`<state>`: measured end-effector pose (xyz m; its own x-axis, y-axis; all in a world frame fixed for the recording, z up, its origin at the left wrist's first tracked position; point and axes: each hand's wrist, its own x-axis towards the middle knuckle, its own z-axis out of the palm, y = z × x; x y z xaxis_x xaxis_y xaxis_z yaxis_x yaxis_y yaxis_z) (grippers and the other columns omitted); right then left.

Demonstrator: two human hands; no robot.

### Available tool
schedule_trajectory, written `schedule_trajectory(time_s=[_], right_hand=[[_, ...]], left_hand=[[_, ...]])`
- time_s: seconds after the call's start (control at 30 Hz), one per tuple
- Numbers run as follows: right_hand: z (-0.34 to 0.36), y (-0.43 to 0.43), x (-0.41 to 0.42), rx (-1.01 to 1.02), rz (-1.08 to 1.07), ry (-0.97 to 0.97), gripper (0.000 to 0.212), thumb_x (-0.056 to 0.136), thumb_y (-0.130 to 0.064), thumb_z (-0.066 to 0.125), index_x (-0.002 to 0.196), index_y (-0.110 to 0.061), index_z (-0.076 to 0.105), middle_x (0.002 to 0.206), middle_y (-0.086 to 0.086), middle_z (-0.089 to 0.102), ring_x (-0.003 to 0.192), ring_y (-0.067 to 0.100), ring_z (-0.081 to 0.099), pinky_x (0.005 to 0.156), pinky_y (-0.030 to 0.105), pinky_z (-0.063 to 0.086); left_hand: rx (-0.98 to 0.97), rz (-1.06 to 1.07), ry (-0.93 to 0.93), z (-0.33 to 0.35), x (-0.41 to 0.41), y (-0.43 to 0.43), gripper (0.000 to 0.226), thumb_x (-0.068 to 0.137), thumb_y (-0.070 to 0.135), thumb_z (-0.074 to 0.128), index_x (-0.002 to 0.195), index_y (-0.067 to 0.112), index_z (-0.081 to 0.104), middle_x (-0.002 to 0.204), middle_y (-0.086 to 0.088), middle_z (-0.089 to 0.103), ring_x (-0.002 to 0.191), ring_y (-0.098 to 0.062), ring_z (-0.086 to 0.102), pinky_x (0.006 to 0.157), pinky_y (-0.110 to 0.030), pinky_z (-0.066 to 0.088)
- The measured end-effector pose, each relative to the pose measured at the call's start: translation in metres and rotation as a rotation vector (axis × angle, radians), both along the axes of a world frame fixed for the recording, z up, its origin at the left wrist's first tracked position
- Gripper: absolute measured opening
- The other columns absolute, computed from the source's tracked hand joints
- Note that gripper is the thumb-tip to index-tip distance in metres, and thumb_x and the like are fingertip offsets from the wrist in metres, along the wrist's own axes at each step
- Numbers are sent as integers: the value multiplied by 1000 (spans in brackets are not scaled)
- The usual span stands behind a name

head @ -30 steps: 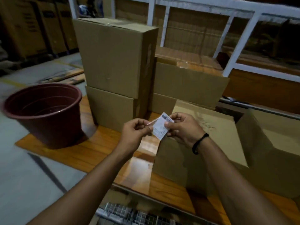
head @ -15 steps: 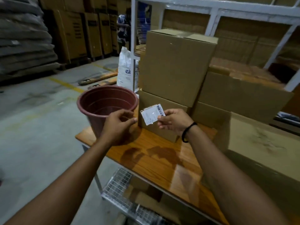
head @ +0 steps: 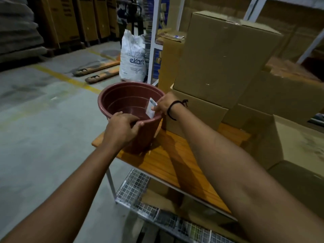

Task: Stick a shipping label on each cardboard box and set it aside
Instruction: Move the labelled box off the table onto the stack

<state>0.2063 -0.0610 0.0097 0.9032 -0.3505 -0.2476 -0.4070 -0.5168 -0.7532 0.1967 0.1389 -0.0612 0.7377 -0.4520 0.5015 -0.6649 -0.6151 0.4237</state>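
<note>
The person's right hand (head: 164, 106), just right of the frame's centre, pinches a small white shipping label (head: 150, 108) between thumb and fingertips. The label stands on edge, just inside the right-hand rim of a bucket (head: 126, 100). A black cord wristband (head: 175, 109) circles that wrist. The left hand (head: 122, 127), slightly lower and to the left, grips the near rim of the same bucket, fingers and thumb wrapped around the lip. The bucket is maroon plastic, round, ribbed inside, and stands upright on the left end of a wooden desk (head: 175, 163) with glossy orange-brown slats. Both bare forearms reach in from the bottom corners of the frame. Just right of the bucket a lower cardboard box (head: 198, 118) sits on the desk, with a large cardboard box (head: 219, 58) stacked on top of it, filling the upper right. More boxes crowd behind these, and another brown box (head: 298, 142) sits at the right edge, closer to the viewer. Under the desk, bottom centre, runs a wire mesh shelf (head: 136, 192). Beyond the bucket, upper centre, a white sack (head: 134, 57) printed "eKart" stands on the grey concrete floor (head: 43, 128) beside a white rack post (head: 153, 41). A yellow painted line (head: 66, 78) crosses the floor at upper left, near two orange forks (head: 98, 71) lying flat. Dim brown cartons line the far wall.
</note>
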Motion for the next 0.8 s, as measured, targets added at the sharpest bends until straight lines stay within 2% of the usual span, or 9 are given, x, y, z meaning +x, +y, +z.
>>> schedule_trajectory(time_s=[0.07, 0.13, 0.23, 0.33, 0.5, 0.63, 0.73, 0.8], right_hand=[[7, 2, -5, -74, 62, 13, 20, 84, -13, 73, 102, -6, 72, 69, 0, 64, 56, 11, 56, 46, 20, 46], [10, -1, -14, -112, 88, -9, 15, 89, -17, 68, 102, -13, 73, 64, -3, 63, 49, 9, 51, 41, 19, 41], [7, -12, -26, -48, 75, -67, 20, 92, -14, 63, 111, -12, 70, 73, 3, 67, 53, 13, 57, 43, 23, 44], [8, -24, -45, 36, 14, -129, 19, 93, -15, 63, 110, -11, 69, 84, 9, 72, 58, 17, 61, 47, 25, 50], [16, -71, -118, 65, -82, -217, 21, 93, -23, 63, 112, -17, 69, 92, -1, 70, 71, 13, 68, 56, 23, 55], [25, -135, -198, 17, -239, -284, 16, 92, -22, 64, 106, -18, 70, 96, 4, 71, 77, 18, 70, 57, 25, 54], [34, -185, -265, -17, -378, -339, 18, 94, -19, 62, 109, -14, 69, 99, 5, 70, 75, 17, 67, 62, 27, 54], [35, -218, -307, -73, -479, -362, 21, 94, -20, 60, 113, -12, 68, 102, 4, 70, 79, 15, 67, 70, 28, 56]], left_hand=[[15, 8, -6, 1, 0, -2, 23, 89, 33, 64, 98, 16, 76, 95, -1, 75, 88, -21, 66, 106, -45, 38], [28, 21, -8, 4, -2, -6, 22, 89, 31, 64, 101, 16, 76, 99, -2, 74, 94, -22, 66, 108, -46, 35], [51, 62, -5, 8, -9, -14, 24, 89, 25, 64, 107, 13, 74, 111, -5, 72, 113, -24, 62, 112, -47, 28], [83, 32, -43, 10, -17, -26, 28, 88, 23, 62, 113, 13, 72, 122, -5, 68, 127, -24, 52, 116, -48, 23], [-17, -204, -89, 11, -55, -81, 35, 86, 29, 57, 112, 10, 72, 122, -6, 68, 126, -22, 53, 116, -42, 23], [-32, -418, 52, 6, -108, -149, 41, 85, 36, 59, 114, 11, 71, 121, -7, 68, 123, -22, 56, 113, -36, 27], [34, -554, 164, 13, -156, -199, 50, 87, 47, 60, 128, 18, 64, 133, -5, 61, 128, -20, 51, 111, -30, 28], [108, -606, 210, 18, -183, -231, 60, 88, 51, 64, 141, 25, 50, 143, 0, 53, 129, -19, 49, 108, -32, 34]])
